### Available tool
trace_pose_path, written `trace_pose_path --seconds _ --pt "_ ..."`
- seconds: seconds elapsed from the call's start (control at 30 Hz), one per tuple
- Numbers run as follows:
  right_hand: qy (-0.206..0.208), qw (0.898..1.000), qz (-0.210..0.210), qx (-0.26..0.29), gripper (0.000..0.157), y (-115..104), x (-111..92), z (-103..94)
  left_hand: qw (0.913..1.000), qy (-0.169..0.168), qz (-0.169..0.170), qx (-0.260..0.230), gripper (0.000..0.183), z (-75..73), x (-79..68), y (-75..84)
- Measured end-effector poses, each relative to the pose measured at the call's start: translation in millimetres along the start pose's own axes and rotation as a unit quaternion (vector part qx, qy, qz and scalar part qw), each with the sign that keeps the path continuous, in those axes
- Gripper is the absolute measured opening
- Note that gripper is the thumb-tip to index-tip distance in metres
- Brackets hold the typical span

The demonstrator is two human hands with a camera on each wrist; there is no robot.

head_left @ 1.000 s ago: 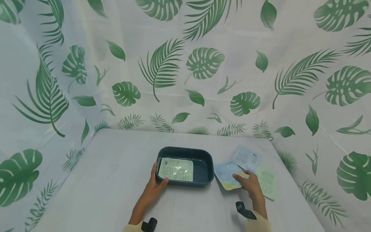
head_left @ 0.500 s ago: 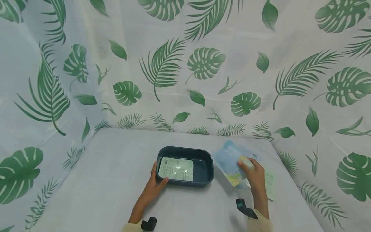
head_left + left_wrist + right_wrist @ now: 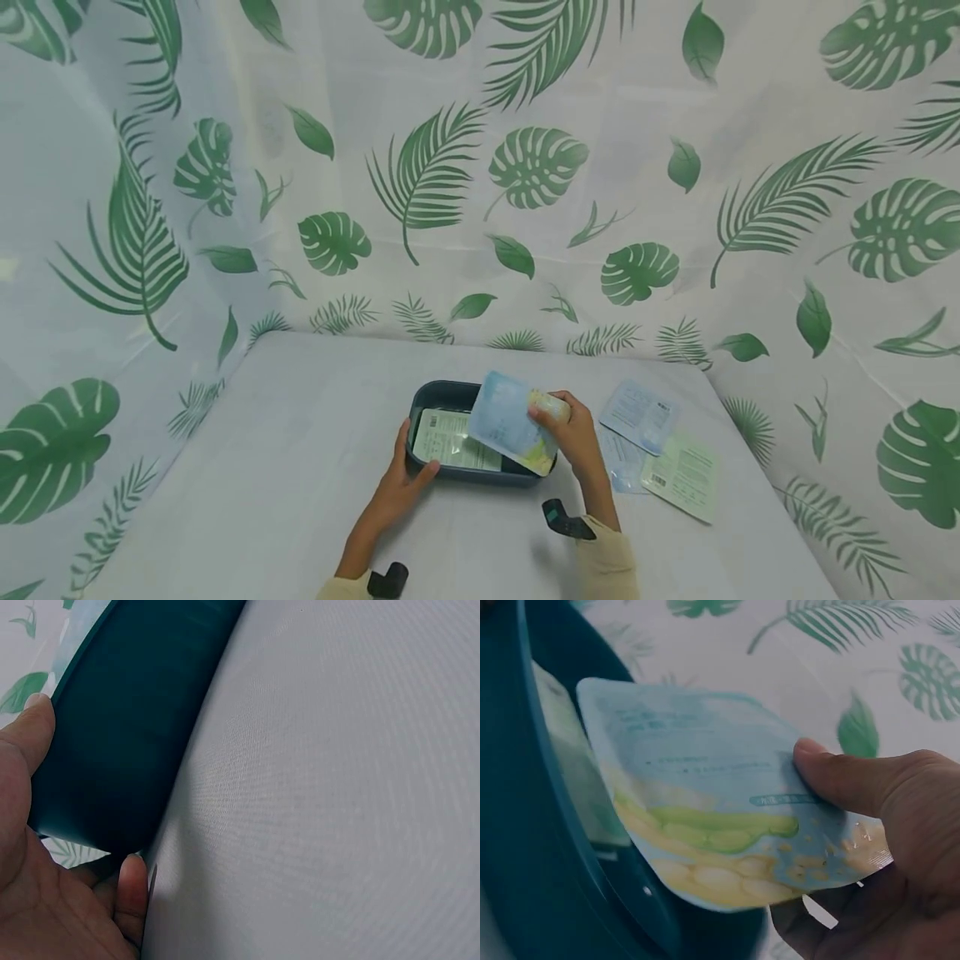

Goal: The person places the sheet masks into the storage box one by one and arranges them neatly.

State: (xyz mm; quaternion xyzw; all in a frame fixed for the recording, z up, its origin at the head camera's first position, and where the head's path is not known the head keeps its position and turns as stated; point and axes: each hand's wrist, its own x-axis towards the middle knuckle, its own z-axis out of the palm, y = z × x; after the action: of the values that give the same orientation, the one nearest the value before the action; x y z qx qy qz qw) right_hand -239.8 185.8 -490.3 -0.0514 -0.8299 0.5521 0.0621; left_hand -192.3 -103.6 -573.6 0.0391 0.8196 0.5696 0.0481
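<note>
A dark teal plastic bin (image 3: 474, 477) sits on the white table. My left hand (image 3: 397, 483) grips its front left corner; in the left wrist view the thumb lies at the rim and the fingers are at the outer wall (image 3: 127, 720). Inside, on the left, lies a pale green sheet mask packet (image 3: 450, 440). Above the bin's right half, my right hand (image 3: 576, 432) pinches a blue and yellow sheet mask packet (image 3: 502, 414) by one end. That packet is tilted, its printed beans (image 3: 720, 829) showing in the right wrist view, and it partly hides the bin's interior.
Right of the bin, a light blue packet (image 3: 640, 415), a pale green packet (image 3: 682, 479) and another bluish packet (image 3: 621, 462) lie overlapping on the table. A leaf-printed curtain (image 3: 480, 208) surrounds the table at the back and sides.
My right hand has lifted the blue and yellow sheet mask packet off the pile and carried it left over the bin. The packets beneath are uncovered. My left hand stays on the bin.
</note>
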Motion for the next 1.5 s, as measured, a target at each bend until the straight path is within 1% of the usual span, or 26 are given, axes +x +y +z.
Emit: trace_pose_path --seconds 0.17,0.33,0.43,0.57,0.63,0.77,0.9,1.03,1.1,1.23,1.4,1.5 --pt "-0.034 0.998 -0.018 -0.047 0.041 -3 6 28.2 0.9999 0.003 -0.008 0.005 0.09 -0.3 -0.3 1.7" --pt "-0.051 0.996 -0.041 -0.068 0.037 3 7 48.0 1.0 0.004 -0.005 0.007 0.09 -2.4 -1.7 2.7" --pt "-0.06 0.995 -0.029 -0.081 0.04 5 6 55.4 1.0 0.004 0.003 0.007 0.091 -3.4 -0.9 2.5" --pt "-0.07 0.991 0.002 -0.117 0.052 7 3 60.8 0.9999 -0.001 0.012 0.0 0.091 -4.7 0.4 2.5" --pt "-0.073 0.987 0.009 -0.144 0.057 6 1 61.4 0.9999 -0.002 0.016 -0.002 0.091 -4.9 0.7 2.5" --pt "-0.071 0.976 0.022 -0.203 0.064 2 -4 60.2 0.9999 -0.004 0.016 -0.002 0.091 -4.9 0.7 2.5" --pt "-0.073 0.965 0.038 -0.251 0.065 -5 -8 59.5 0.9999 -0.001 0.013 0.002 0.09 -4.4 0.8 2.3" --pt "-0.075 0.956 0.042 -0.28 0.062 -12 -12 60.2 0.9999 0.002 0.011 0.006 0.09 -3.6 1.0 1.9" --pt "-0.072 0.954 0.044 -0.286 0.059 -14 -15 61.0 0.9999 0.001 0.009 0.005 0.09 -3.4 1.0 1.8" --pt "-0.059 0.954 0.041 -0.292 0.05 -15 -20 64.2 1.0 0.0 0.007 0.0 0.09 -2.9 0.6 2.5" --pt "-0.039 0.954 0.038 -0.294 0.033 -11 -22 68.8 1.0 0.001 0.005 0.0 0.089 -2.4 0.8 2.2" --pt "-0.035 0.955 0.023 -0.294 0.027 -8 -23 71.1 1.0 0.001 0.005 0.001 0.09 -2.4 0.8 2.2"
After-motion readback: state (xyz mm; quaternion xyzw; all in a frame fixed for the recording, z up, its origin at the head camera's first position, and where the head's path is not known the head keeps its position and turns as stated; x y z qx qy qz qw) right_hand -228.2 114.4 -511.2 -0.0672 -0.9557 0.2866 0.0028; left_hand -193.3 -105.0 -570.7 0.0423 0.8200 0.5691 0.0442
